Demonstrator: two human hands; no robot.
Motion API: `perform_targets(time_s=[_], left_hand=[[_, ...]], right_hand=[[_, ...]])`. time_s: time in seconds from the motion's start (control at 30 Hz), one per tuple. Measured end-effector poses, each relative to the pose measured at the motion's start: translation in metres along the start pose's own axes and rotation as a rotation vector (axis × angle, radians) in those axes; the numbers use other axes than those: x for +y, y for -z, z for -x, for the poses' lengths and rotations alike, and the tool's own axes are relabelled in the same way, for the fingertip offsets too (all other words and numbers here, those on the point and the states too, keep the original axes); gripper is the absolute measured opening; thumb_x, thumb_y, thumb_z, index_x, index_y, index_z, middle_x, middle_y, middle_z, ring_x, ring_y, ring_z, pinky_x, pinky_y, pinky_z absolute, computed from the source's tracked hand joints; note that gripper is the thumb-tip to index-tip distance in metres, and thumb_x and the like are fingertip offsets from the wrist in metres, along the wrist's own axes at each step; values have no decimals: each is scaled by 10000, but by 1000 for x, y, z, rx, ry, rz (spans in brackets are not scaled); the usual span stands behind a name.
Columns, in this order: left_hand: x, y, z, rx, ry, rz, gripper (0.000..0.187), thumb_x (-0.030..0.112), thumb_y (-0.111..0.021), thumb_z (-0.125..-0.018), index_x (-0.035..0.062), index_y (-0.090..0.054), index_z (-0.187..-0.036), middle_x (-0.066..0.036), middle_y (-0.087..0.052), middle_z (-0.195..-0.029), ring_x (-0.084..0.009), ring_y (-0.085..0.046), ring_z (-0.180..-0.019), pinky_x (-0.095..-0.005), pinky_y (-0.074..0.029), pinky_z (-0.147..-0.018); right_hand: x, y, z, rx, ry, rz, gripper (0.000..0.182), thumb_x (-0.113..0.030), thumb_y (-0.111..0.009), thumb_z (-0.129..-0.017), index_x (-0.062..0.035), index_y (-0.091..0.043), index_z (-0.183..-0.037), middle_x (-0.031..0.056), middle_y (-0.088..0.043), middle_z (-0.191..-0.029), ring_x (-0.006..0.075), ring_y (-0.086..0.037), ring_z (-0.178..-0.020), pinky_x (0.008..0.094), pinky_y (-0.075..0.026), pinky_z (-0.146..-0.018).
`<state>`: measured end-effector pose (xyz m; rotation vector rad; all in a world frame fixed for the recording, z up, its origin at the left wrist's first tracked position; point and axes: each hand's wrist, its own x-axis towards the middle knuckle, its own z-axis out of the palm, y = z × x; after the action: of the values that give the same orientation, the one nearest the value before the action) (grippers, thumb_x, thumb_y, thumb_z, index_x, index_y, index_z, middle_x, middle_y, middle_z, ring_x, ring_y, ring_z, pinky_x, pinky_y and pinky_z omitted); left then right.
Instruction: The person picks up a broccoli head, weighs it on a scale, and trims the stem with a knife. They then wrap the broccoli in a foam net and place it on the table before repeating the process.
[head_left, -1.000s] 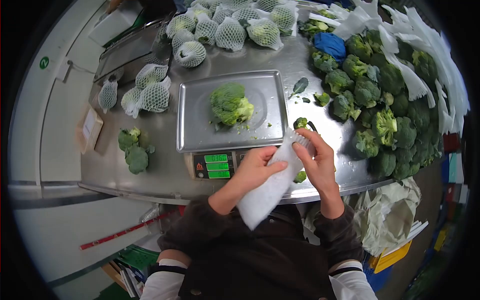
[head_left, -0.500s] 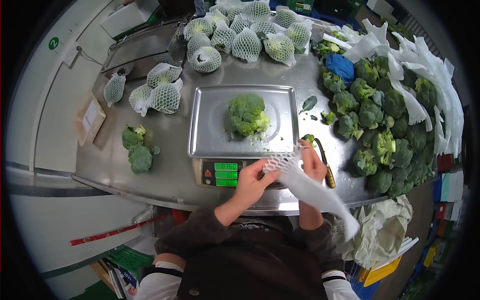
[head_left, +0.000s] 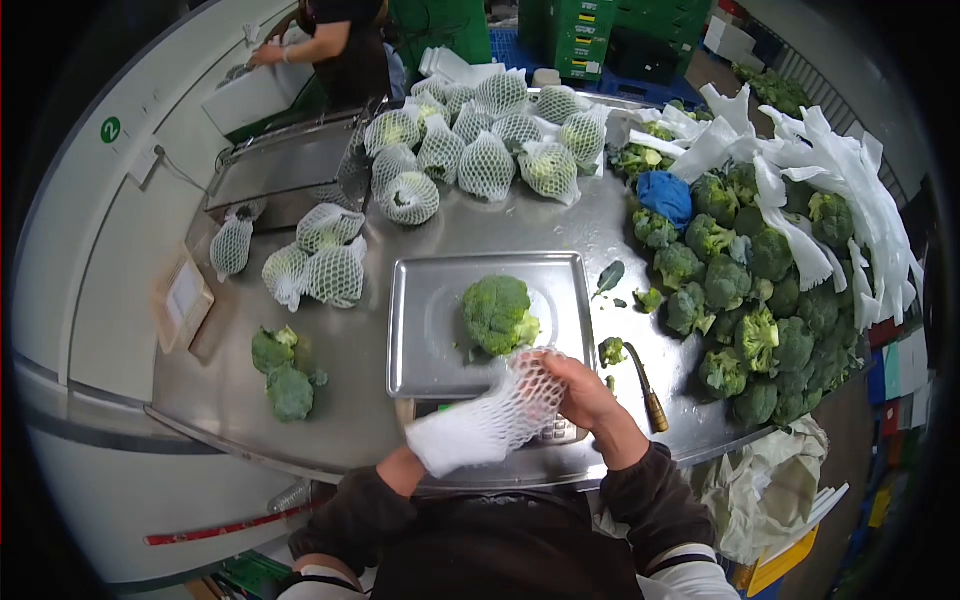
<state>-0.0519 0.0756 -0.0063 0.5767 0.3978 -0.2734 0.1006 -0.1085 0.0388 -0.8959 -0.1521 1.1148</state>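
A white foam net sleeve (head_left: pixel 480 425) is drawn over my left hand (head_left: pixel 403 468); only the wrist shows plainly, and the fingers are covered by the mesh. My right hand (head_left: pixel 587 397) grips the open-mesh end of the sleeve, its fingers closed on it. Just beyond both hands, a broccoli head (head_left: pixel 497 315) lies on the steel pan of the scale (head_left: pixel 420 370), its cut stem toward the right. The sleeve and hands hide most of the scale's display and keypad.
A curved knife (head_left: pixel 648 390) lies right of the scale, beside broccoli scraps. Loose broccoli (head_left: pixel 770 255) is heaped at right, with white sleeves (head_left: pixel 880 200) over it. Net-wrapped heads (head_left: pixel 487 165) stand at the back. Two bare heads (head_left: pixel 288 390) lie left. Another person (head_left: pixel 340 45) works far left.
My left hand has gone into the foam sleeve, which now points leftward. My right hand has moved onto its mesh end. The view has tilted up, bringing another person into sight.
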Motion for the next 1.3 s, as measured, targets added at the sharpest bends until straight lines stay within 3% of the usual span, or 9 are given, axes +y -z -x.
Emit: perform_targets(time_s=[0.1, 0.2, 0.43, 0.53, 0.63, 0.83, 0.97, 1.1, 1.3], left_hand=[[48, -10, -28, 599, -69, -802, 321, 211, -503, -915, -24, -556, -1129, -115, -610, -1039, -172, -619, -778, -308, -511, -708], [55, 5, -63, 663, -327, -542, 364, 291, -493, -917, -10, -557, -1111, -97, -621, -978, -169, -618, -789, -306, -499, -693], [40, 13, -55, 231, -526, 5, 430, 343, -351, -944, -14, -542, -1089, -107, -619, -995, -186, -623, -868, -317, -514, -781], [35, -3, -20, 252, -578, -10, 501, 428, -364, -932, -2, -508, -1145, -135, -596, -1081, -210, -625, -893, -336, -520, -806], [32, -58, 20, -57, -200, 229, 573, 504, -360, -927, 24, -487, -1213, -141, -579, -1148, -250, -611, -964, -373, -504, -866], [-16, -7, 29, 133, -408, 283, 407, 320, -362, -963, 102, -412, -1303, -130, -571, -1179, -248, -599, -1023, -426, -492, -902], [-13, -2, 30, 143, -390, 267, 353, 279, -386, -943, 82, -476, -1222, -128, -609, -1098, -238, -608, -991, -398, -502, -879], [17, -19, 25, -76, -165, 587, 414, 373, -441, -869, 17, -617, -986, -116, -666, -913, -263, -640, -883, -348, -511, -812], [39, -17, 18, 371, -531, 37, 394, 286, -419, -897, -42, -587, -1037, -148, -644, -987, -246, -625, -887, -338, -487, -827]], right_hand=[[-29, -4, -18, 233, 183, 912, 280, -138, -548, -857, -38, -592, -1115, 82, -662, -919, 170, -635, -736, 280, -501, -688], [-32, -6, -58, 517, 735, 1218, 301, -154, -557, -835, -58, -592, -1118, 148, -625, -953, 320, -608, -812, 348, -481, -731], [-21, -47, -20, 313, 824, 1066, 242, -135, -512, -853, -24, -624, -1036, 147, -588, -874, 266, -595, -820, 317, -468, -731], [-24, -60, 22, 8, 796, 1014, 241, -138, -502, -872, -5, -620, -1034, 115, -612, -872, 219, -603, -761, 305, -469, -703], [-26, -63, 32, -111, -124, 603, 350, -267, -431, -937, -13, -607, -1102, 76, -637, -976, 117, -613, -753, 248, -505, -665], [16, -44, 36, 181, -121, -365, 410, -313, -360, -977, 12, -546, -1143, 108, -653, -985, 156, -658, -814, 309, -564, -717], [76, -26, 29, 308, -78, 25, 295, -243, -492, -943, 16, -633, -931, 16, -641, -698, 40, -516, -457, 176, -384, -404], [94, -29, 14, 323, 247, 365, 315, -245, -460, -960, -8, -542, -1150, 62, -634, -973, 85, -582, -796, 228, -466, -667], [65, -64, 15, -13, -187, -291, 661, -532, -374, -928, -68, -284, -1390, 94, -427, -1352, 244, -440, -1215, 371, -381, -1000]])
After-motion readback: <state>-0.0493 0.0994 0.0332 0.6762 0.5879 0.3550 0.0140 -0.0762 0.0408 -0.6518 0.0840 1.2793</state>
